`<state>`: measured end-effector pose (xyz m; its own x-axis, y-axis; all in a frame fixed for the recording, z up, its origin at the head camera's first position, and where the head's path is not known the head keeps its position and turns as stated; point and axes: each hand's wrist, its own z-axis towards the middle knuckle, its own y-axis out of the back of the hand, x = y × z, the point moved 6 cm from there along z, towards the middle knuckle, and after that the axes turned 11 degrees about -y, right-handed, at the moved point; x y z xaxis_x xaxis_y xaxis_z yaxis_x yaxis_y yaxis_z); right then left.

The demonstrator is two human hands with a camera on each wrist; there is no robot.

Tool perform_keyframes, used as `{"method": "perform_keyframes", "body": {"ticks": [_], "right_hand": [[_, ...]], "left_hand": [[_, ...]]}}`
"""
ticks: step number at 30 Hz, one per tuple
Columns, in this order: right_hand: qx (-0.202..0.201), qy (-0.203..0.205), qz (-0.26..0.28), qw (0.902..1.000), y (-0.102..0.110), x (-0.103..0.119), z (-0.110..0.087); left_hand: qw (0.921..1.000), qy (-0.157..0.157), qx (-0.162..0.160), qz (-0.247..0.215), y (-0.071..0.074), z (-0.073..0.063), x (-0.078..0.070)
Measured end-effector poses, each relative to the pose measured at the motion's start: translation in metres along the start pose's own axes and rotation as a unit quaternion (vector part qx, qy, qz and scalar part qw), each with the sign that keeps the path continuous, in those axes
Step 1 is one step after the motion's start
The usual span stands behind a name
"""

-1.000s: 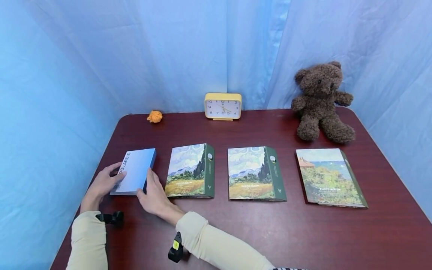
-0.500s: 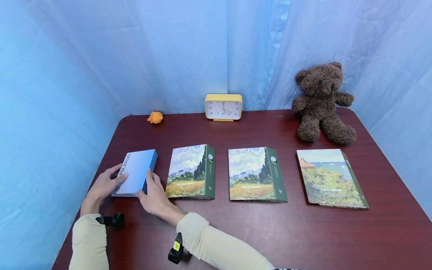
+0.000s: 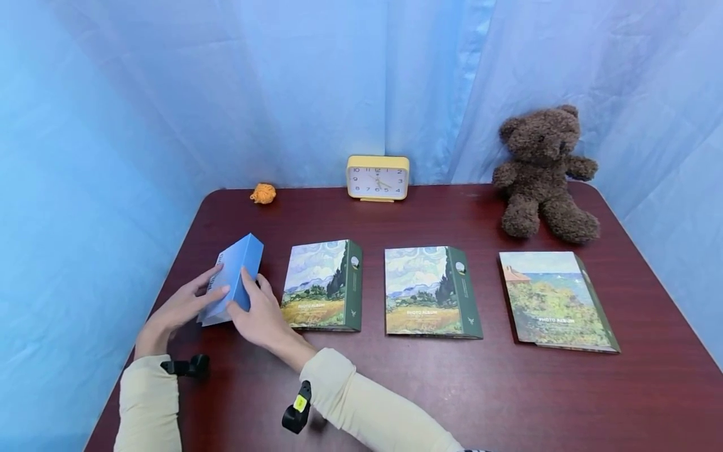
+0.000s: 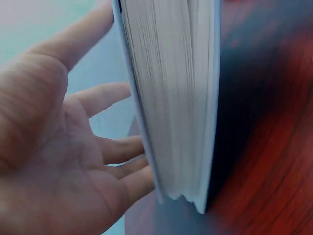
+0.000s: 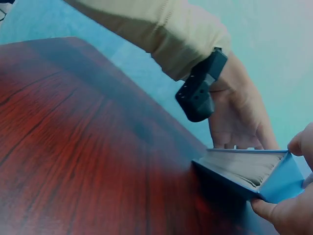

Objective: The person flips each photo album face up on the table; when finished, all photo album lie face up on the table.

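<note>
A blue-and-white photo album (image 3: 233, 279) with dark lettering on its cover stands tilted at the table's left, its spine side raised. My right hand (image 3: 262, 317) grips it at the blue spine; in the right wrist view, thumb and fingers press opposite edges of that spine. Extended fingers of my left hand (image 3: 177, 307) touch the cover from the left. The left wrist view shows the page block (image 4: 168, 98) between two covers, with the left fingertips against one cover only. To the right lies a green-spined photo album (image 3: 316, 285) with a painted landscape cover.
A matching landscape album (image 3: 420, 289) and a seaside-cover album (image 3: 556, 298) lie farther right. Along the back are an orange yarn ball (image 3: 263, 193), a yellow clock (image 3: 378, 178) and a brown teddy bear (image 3: 542, 172). Blue curtains (image 3: 299, 94) hang behind the table.
The blue album has gone from lying flat to tilted, its spine side lifted by my right hand. My left fingers have slid a little right with its cover.
</note>
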<state>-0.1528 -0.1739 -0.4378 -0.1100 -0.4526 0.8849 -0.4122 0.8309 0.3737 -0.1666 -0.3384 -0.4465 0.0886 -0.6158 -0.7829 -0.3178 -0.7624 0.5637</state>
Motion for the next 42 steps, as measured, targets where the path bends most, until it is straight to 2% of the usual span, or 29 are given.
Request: {"method": "perform_keyframes", "body": {"ticks": [5,12,15,19,22,27,35,38,42], "right_hand": [[-0.017,0.004,0.026,0.9995,0.011,0.004,0.004],[-0.056,0.004,0.095,0.9939,0.023,0.006,0.009],[-0.064,0.001,0.121,0.9906,0.026,0.007,0.01],[-0.061,-0.009,0.153,0.9863,0.028,0.007,0.009],[-0.054,-0.009,0.158,0.9859,0.027,0.01,0.007],[-0.035,0.004,0.15,0.9881,0.022,0.014,0.006],[-0.015,0.018,0.139,0.9901,0.01,0.014,0.005],[-0.018,0.024,0.134,0.9905,0.004,0.013,0.006],[-0.022,0.032,0.109,0.9933,-0.002,0.011,0.009]], "left_hand": [[0.9994,-0.026,0.017,-0.012,-0.004,0.001,-0.015],[0.9991,-0.034,0.024,-0.01,-0.009,0.001,-0.032],[0.998,-0.06,0.017,-0.011,-0.008,0.001,-0.042],[0.9941,-0.102,0.005,-0.038,-0.005,-0.003,-0.054],[0.9918,-0.114,-0.008,-0.058,0.0,-0.008,-0.059],[0.991,-0.117,-0.029,-0.058,0.009,-0.016,-0.061],[0.9905,-0.12,-0.063,-0.025,0.017,-0.021,-0.056],[0.9899,-0.118,-0.077,-0.01,0.021,-0.021,-0.055],[0.9896,-0.116,-0.084,-0.015,0.025,-0.022,-0.051]]}}
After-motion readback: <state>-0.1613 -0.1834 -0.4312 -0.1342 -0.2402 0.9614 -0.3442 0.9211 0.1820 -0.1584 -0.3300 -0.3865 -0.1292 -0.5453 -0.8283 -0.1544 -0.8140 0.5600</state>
